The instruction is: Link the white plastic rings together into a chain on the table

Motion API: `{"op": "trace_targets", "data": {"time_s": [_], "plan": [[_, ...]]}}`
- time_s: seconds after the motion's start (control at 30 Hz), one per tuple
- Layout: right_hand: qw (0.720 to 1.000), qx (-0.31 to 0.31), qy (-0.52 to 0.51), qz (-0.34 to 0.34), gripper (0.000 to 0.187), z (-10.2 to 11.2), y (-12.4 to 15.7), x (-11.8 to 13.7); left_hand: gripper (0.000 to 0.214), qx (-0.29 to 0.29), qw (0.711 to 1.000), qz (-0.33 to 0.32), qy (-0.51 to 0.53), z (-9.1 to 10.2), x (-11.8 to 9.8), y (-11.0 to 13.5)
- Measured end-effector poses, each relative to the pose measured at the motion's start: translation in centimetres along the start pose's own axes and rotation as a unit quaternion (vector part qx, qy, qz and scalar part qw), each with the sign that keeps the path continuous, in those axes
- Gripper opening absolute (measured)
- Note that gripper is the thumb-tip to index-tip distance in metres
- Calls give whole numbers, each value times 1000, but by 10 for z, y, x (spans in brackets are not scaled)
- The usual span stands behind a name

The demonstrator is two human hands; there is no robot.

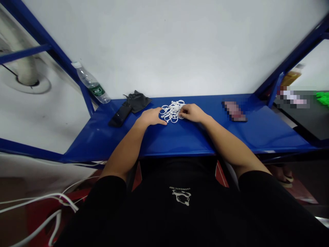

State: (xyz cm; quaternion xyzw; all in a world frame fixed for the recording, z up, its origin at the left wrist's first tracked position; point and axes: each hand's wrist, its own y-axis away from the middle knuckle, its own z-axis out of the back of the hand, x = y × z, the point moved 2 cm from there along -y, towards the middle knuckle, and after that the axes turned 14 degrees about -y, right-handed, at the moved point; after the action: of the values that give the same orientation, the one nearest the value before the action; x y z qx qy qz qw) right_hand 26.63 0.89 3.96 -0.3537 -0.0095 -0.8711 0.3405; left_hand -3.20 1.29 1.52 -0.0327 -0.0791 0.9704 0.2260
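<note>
Light: I saw bright, even light across the wall (164, 44).
Glare: a pale sheen lay on the table (269, 132).
Edges: the frame (36, 41) bowed near the corners.
Focus: the white rings (172, 111) looked sharp.
Blur: a patch (234, 111) was pixelated.

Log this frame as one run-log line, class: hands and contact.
left hand: on white plastic rings | right hand: on same rings | surface: blue metal shelf

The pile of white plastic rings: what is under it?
The white plastic rings rest on the blue metal shelf, which shows around them. What lies directly beneath them, and beneath the left hand and right hand at their sides, is covered and cannot be seen.
</note>
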Motion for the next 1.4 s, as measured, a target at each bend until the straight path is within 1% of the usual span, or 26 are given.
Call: {"op": "trace_targets", "data": {"time_s": [0.07, 0.13, 0.17, 0.23, 0.3, 0.33, 0.47, 0.6, 0.73, 0.9, 1.03, 1.2, 1.4], "plan": [[1000, -17, 3, 0, 23, 3, 1, 3, 103, 82, 996, 38, -15, 12, -9, 4], [1000, -7, 13, -13, 33, 4, 2, 6, 116, 158, 985, 69, -21, 25, -21, 8], [1000, 10, 17, -21, 37, 4, 3, 7, 119, 176, 981, 80, -24, 30, -27, 10], [998, 53, 22, -37, 40, 0, 4, 9, 121, 186, 978, 92, -30, 36, -38, 12], [995, 81, 25, -43, 38, -5, 4, 11, 117, 180, 978, 101, -30, 35, -46, 12], [995, 84, 26, -44, 36, -7, 3, 11, 114, 174, 979, 103, -28, 33, -49, 11], [996, 68, 29, -42, 29, -12, 2, 8, 99, 140, 985, 102, -22, 25, -54, 8], [998, 51, 30, -36, 25, -14, 1, 3, 86, 120, 987, 104, -3, 22, -55, 5], [999, 46, 25, -14, 24, -16, 0, -1, 75, 95, 990, 106, 14, 17, -54, 2], [999, 32, 25, 15, 23, -17, -2, -5, 63, 63, 989, 124, 48, 8, -51, -5], [998, 33, 29, 39, 24, -18, -3, -6, 66, 34, 987, 130, 88, 4, -48, -10], [998, 27, 36, 42, 30, -17, -3, -4, 65, -5, 982, 137, 127, 0, -44, -11], [998, 20, 42, 39, 40, -18, -2, -5, 72, -9, 983, 126, 131, -4, -42, -12]]}}
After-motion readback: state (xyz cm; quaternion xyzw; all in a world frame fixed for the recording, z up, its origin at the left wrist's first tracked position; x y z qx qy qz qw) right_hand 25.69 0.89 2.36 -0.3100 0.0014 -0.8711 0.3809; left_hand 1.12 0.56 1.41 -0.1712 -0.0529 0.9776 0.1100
